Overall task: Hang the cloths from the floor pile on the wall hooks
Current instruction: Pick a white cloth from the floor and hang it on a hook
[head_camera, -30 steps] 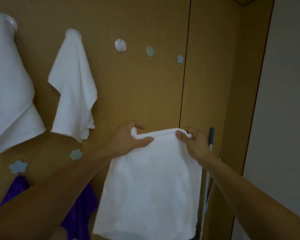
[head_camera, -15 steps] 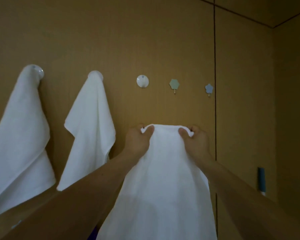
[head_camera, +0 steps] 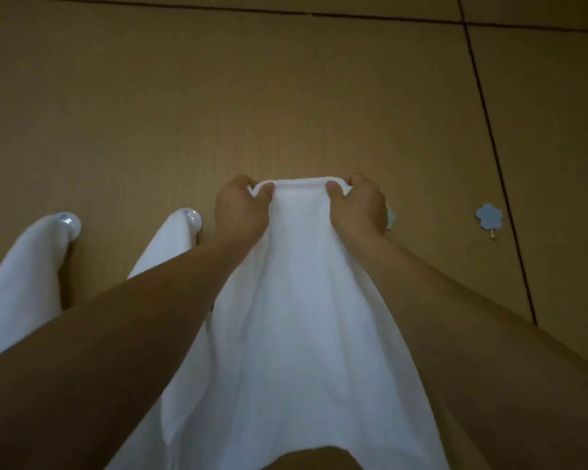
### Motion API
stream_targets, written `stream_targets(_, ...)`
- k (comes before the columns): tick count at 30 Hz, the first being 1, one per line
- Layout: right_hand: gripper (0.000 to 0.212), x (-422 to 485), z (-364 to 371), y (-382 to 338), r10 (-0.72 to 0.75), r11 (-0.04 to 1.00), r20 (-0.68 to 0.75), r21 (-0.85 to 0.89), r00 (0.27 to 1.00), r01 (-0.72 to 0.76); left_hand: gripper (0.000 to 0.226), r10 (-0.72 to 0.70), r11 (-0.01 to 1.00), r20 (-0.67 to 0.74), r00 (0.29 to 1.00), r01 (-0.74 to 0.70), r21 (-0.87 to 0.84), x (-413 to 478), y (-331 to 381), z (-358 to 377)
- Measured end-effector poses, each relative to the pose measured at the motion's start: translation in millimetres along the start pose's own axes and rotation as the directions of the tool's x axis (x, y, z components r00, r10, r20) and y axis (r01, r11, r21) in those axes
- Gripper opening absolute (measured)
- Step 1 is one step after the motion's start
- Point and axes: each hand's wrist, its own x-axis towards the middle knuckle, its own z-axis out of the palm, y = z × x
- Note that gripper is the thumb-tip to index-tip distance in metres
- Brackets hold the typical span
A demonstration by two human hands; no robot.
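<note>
Cloth (head_camera: 296, 300), white and limp, is held up against the wall (head_camera: 286, 96) by its top edge, which is stretched into a short band between the two hands. The left hand (head_camera: 240, 212) pinches the left end of that edge, thumb in front and fingers curled behind. The right hand (head_camera: 358, 206) grips the right end the same way. Below the hands the cloth hangs in long folds between the forearms, widening toward the bottom of the view. Anything on the wall behind the stretched edge is hidden, so I cannot tell whether the cloth touches a hook.

To the left, the far hung cloth (head_camera: 21, 276) drapes from a round hook (head_camera: 69, 222). The near hung cloth (head_camera: 170, 245) drapes from a second round hook (head_camera: 192, 218), just beside the left wrist. Just right of the right hand a pale hook (head_camera: 391, 215) peeks out, mostly covered. Farther right sits a blue flower hook (head_camera: 488, 216), near a dark seam (head_camera: 489, 147) between the wall panels.
</note>
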Motion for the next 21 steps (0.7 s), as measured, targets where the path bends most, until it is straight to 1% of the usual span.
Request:
stream_targets(1,0.025,7.2,5.2,1.7,-0.001,1.0,0.019,-0.019,1.0,0.002,0.021,0.006,0.999,0.005,1.0,-0.007,0.034,6.3,-3.6,1.1)
stream_targets(3,0.028,12.6,14.0,8.3,-0.017,0.995,0.058,-0.099,0.998,0.023,0.02,0.041,0.986,0.016,0.999,-0.043,0.159,11.4,-11.6,4.1)
stream_targets(5,0.027,8.8,21.4,17.6,-0.099,0.973,0.072,-0.204,0.993,0.112,0.021,0.052,0.967,0.047,0.998,-0.062,0.247,6.8,-17.7,6.6)
stream_targets(6,0.026,5.9,23.0,22.1,-0.133,0.961,0.08,-0.233,0.988,0.148,0.021,0.018,0.966,0.076,0.997,-0.037,0.255,2.8,-19.2,7.1)
stream_targets(7,0.024,3.1,22.9,25.7,-0.134,0.96,0.092,-0.234,0.987,0.152,0.019,-0.037,0.97,0.112,0.993,0.009,0.243,-1.2,-20.7,6.7)
stream_targets(9,0.025,-0.6,18.7,29.9,-0.063,0.98,0.132,-0.177,0.989,0.086,0.016,-0.171,0.973,0.189,0.967,0.135,0.187,-7.3,-20.8,3.2)
stream_targets(10,0.027,-1.8,16.6,30.9,-0.021,0.987,0.163,-0.151,0.986,0.046,0.02,-0.235,0.965,0.219,0.947,0.2,0.17,-9.2,-18.5,0.4)
stream_targets(12,0.034,-5.5,14.6,29.8,0.019,0.986,0.21,-0.168,0.978,0.017,0.025,-0.35,0.929,0.288,0.892,0.289,0.233,-11.2,-9.5,-5.8)
stream_targets(13,0.038,-7.0,14.7,27.7,0.015,0.979,0.215,-0.201,0.977,0.029,0.026,-0.383,0.91,0.323,0.865,0.292,0.295,-11.1,-4.8,-7.9)
stream_targets(14,0.042,-8.4,14.7,25.2,-0.005,0.966,0.195,-0.252,0.981,0.055,0.027,-0.391,0.894,0.346,0.853,0.264,0.362,-11.0,-1.3,-8.0)
stream_targets(15,0.045,-11.0,13.9,22.2,-0.046,0.943,0.151,-0.32,0.987,0.093,0.03,-0.361,0.881,0.352,0.864,0.192,0.432,-11.9,1.5,-7.4)
stream_targets(16,0.047,-13.7,12.9,19.6,-0.124,0.909,0.088,-0.389,0.988,0.148,0.036,-0.289,0.855,0.342,0.894,0.08,0.512,-13.6,2.3,-6.3)
stream_targets(17,0.046,-17.3,12.1,18.0,-0.238,0.868,0.029,-0.442,0.971,0.226,0.042,-0.167,0.798,0.316,0.934,-0.06,0.6,-16.1,1.0,-4.6)
stream_targets(18,0.042,-21.8,11.8,17.7,-0.361,0.823,0.0,-0.471,0.933,0.318,0.047,-0.001,0.704,0.286,0.958,-0.203,0.681,-20.3,-0.8,-2.3)
stream_targets(19,0.035,-27.2,12.2,17.8,-0.457,0.78,0.012,-0.474,0.889,0.407,0.049,0.174,0.586,0.28,0.944,-0.328,0.741,-25.0,-2.6,0.5)
stream_targets(20,0.026,-32.4,13.9,20.7,-0.507,0.757,0.063,-0.443,0.86,0.479,0.045,0.327,0.462,0.308,0.893,-0.436,0.772,-29.6,-2.6,2.2)
stream_targets(21,0.021,-37.1,16.2,25.0,-0.506,0.769,0.136,-0.377,0.852,0.517,0.038,0.419,0.372,0.361,0.833,-0.52,0.769,-33.3,-1.9,3.1)
